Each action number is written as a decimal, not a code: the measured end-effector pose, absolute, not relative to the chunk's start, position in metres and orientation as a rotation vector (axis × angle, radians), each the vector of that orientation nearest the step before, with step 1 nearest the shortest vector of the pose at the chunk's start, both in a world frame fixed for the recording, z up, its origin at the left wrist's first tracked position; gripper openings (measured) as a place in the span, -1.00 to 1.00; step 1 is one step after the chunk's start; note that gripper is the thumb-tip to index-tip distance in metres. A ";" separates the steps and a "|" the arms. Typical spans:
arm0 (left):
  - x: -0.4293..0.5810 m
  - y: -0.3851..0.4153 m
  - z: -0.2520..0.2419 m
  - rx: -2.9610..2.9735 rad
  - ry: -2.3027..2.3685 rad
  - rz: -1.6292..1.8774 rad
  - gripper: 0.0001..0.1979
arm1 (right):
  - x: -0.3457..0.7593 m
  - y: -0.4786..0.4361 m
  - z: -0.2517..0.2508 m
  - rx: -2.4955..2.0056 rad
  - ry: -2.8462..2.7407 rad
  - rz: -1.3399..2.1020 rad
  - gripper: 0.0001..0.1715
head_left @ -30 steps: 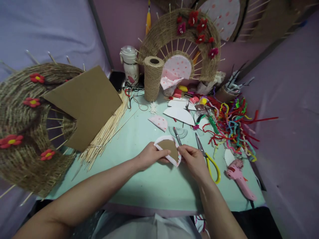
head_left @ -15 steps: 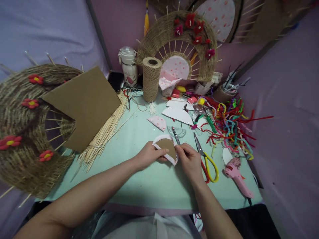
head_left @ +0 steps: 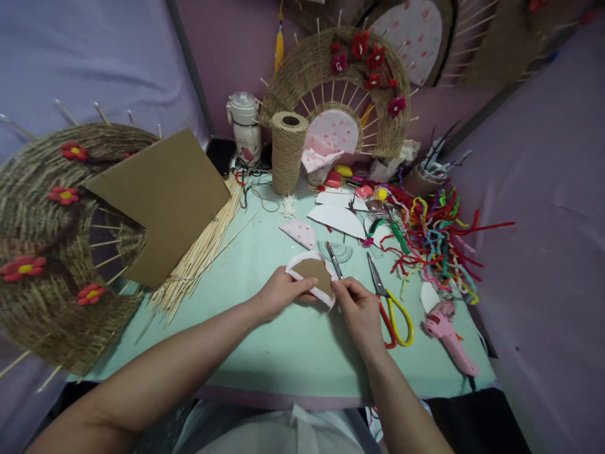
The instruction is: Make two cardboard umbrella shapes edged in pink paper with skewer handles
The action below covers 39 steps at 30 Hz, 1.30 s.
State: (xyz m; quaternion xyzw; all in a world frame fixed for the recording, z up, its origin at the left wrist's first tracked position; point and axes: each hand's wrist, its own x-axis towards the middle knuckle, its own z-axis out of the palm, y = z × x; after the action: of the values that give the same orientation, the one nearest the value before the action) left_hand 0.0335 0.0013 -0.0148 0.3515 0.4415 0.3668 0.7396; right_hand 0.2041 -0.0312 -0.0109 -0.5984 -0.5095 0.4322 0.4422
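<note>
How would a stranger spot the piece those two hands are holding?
On the pale green table, find the left hand and right hand. Between them is a cardboard piece with a whitish border; its bare brown middle sets it apart from the pink-dotted half-circle beyond.

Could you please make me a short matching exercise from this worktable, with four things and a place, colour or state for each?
1. Half-round cardboard piece
2. Scissors
3. Glue gun
4. Twine spool

A. Pink
B. Standing upright
C. Held by the left hand, with the right hand at its edge
D. Yellow and red handles

Pairs: 1-C; 2-D; 3-A; 4-B
</note>
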 end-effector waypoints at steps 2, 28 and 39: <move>0.034 0.001 -0.013 0.765 0.960 0.803 -0.68 | 0.206 -0.032 -0.011 -1.487 -1.243 1.156 -0.59; 0.034 0.005 -0.014 0.657 0.902 0.929 -0.67 | 0.182 -0.034 -0.021 -1.417 -0.939 1.235 -0.66; 0.029 0.007 -0.013 0.876 1.055 0.963 -0.62 | 0.228 -0.040 -0.001 -1.621 -1.261 0.679 -0.68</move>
State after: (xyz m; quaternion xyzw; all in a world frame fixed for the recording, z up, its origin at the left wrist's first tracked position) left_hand 0.0292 0.0067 -0.0125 0.3885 0.4680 0.4269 0.6692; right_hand 0.2282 -0.0401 -0.0010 -0.6615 -0.5146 0.2771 0.4700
